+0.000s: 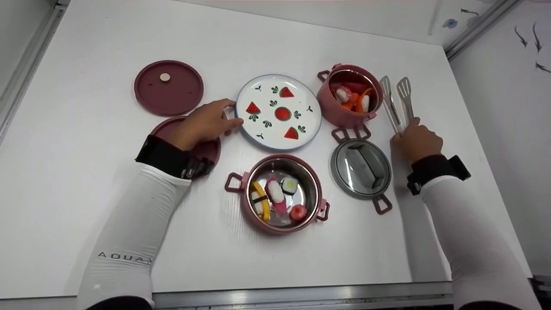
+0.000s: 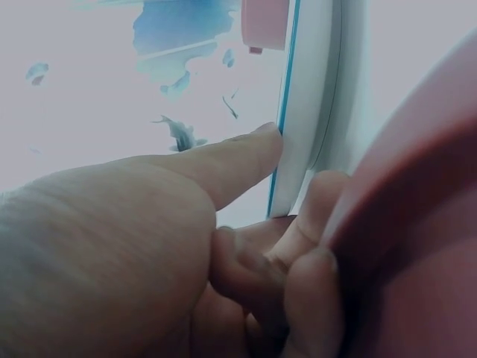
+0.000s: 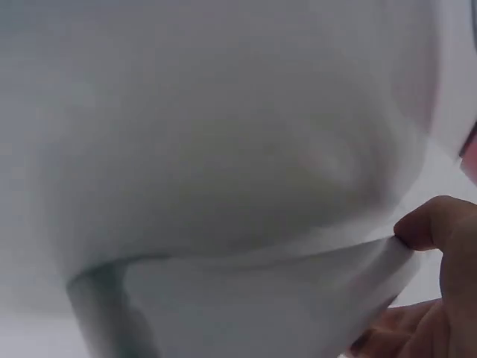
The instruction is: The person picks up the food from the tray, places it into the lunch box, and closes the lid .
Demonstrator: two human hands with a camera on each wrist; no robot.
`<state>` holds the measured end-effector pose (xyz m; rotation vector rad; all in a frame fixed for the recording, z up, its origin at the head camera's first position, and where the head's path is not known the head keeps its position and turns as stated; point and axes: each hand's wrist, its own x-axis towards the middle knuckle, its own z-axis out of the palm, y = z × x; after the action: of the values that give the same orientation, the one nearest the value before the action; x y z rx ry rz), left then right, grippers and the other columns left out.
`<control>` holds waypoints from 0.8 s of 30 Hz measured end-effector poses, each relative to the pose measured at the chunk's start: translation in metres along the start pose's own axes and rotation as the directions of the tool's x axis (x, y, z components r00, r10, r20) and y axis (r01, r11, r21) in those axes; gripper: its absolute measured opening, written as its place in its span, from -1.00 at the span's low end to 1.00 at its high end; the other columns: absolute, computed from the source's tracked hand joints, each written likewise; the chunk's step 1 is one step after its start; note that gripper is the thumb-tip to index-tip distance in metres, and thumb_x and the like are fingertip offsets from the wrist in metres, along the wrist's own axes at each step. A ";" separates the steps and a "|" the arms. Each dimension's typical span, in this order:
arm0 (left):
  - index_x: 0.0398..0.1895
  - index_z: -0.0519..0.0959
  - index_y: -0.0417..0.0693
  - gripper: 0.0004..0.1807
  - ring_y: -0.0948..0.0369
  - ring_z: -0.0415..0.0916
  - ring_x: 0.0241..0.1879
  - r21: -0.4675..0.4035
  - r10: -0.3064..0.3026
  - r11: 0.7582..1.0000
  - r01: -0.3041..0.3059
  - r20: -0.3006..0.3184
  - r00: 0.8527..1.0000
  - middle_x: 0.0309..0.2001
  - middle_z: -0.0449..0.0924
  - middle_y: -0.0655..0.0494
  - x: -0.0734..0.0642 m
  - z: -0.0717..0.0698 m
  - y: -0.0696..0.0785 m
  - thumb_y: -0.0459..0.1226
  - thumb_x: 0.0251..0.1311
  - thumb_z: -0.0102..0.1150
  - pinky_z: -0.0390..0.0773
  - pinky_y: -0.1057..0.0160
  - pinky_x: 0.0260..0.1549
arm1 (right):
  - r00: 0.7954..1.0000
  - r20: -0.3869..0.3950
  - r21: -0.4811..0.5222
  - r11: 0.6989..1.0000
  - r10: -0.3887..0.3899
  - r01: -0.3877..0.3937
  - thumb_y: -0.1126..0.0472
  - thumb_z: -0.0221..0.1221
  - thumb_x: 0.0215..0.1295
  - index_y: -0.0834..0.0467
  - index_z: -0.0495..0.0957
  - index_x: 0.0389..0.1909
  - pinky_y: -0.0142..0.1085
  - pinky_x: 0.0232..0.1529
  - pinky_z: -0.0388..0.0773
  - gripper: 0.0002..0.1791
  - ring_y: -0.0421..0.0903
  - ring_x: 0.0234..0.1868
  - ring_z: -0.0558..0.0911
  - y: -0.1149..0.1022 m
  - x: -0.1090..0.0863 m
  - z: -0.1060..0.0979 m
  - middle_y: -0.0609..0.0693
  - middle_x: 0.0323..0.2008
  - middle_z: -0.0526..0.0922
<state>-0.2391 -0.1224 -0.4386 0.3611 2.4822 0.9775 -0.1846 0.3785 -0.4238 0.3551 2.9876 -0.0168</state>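
Note:
My left hand [image 1: 205,122] is at the left rim of a round white plate [image 1: 267,140] with red watermelon pictures. Its thumb and fingers pinch that rim in the left wrist view, the other fingers curled beside a dark red lid [image 2: 440,201]. On the right, my right hand [image 1: 418,141] grips metal tongs [image 1: 405,91] low on their arms, the two slotted heads apart and pointing away from me. Seen from the right wrist, the thumb [image 3: 425,224] presses a pale, blurred surface that fills most of the view.
In front stands a red pot [image 1: 282,232] with several toy sushi pieces. Another red pot [image 1: 340,112], holding toy food, is beyond the plate's right side. A grey-topped lid [image 1: 361,168] lies near my right hand. A second dark red lid [image 1: 170,97] lies at the far left.

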 end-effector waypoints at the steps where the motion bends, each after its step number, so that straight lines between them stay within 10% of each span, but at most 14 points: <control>1: 0.46 0.29 0.11 -0.37 0.17 0.51 -0.43 0.002 -0.001 1.000 0.001 0.000 1.000 -0.29 0.66 0.03 0.000 -0.001 0.001 0.07 0.40 0.09 0.46 0.21 -0.29 | 1.000 0.003 -0.010 1.000 0.009 -0.009 0.08 -0.16 0.39 0.61 0.11 0.30 0.21 -0.44 0.47 -0.30 0.41 -0.40 0.58 0.000 0.001 0.002 0.56 -0.27 0.53; 5: 0.44 0.31 0.11 -0.38 0.18 0.50 -0.44 -0.003 0.010 1.000 -0.010 -0.005 1.000 -0.30 0.65 0.04 0.000 -0.004 0.003 0.07 0.39 0.10 0.46 0.22 -0.34 | 0.999 0.004 -0.049 0.998 0.043 -0.043 0.12 -0.24 0.39 0.59 -0.23 0.46 0.22 -0.41 0.50 -0.18 0.41 -0.38 0.60 -0.003 0.005 0.006 0.57 -0.30 0.53; 16: 0.44 0.32 0.11 -0.39 0.20 0.48 -0.48 -0.022 -0.004 1.000 0.004 -0.015 1.000 -0.35 0.63 0.07 -0.002 -0.002 0.000 0.04 0.40 0.10 0.47 0.26 -0.41 | 0.999 -0.027 -0.148 0.988 0.039 -0.043 0.16 -0.24 0.36 0.52 -0.29 0.50 0.11 -0.47 0.51 -0.17 0.31 -0.46 0.58 -0.020 0.000 0.001 0.51 -0.41 0.54; 24: 0.56 0.13 -0.04 -0.28 0.01 0.56 0.09 0.202 -0.030 0.979 0.030 -0.007 1.000 0.02 0.66 -0.14 -0.015 -0.026 0.025 0.06 0.45 -0.03 0.37 -0.01 0.30 | 0.997 0.008 -0.181 0.981 0.075 -0.073 0.15 -0.25 0.39 0.47 -0.41 0.51 0.02 -0.60 0.46 -0.15 0.31 -0.44 0.57 -0.022 -0.001 0.004 0.55 -0.38 0.53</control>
<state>-0.2375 -0.1257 -0.4000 0.3846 2.5898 0.7156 -0.1882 0.3564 -0.4276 0.4414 2.9282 0.2561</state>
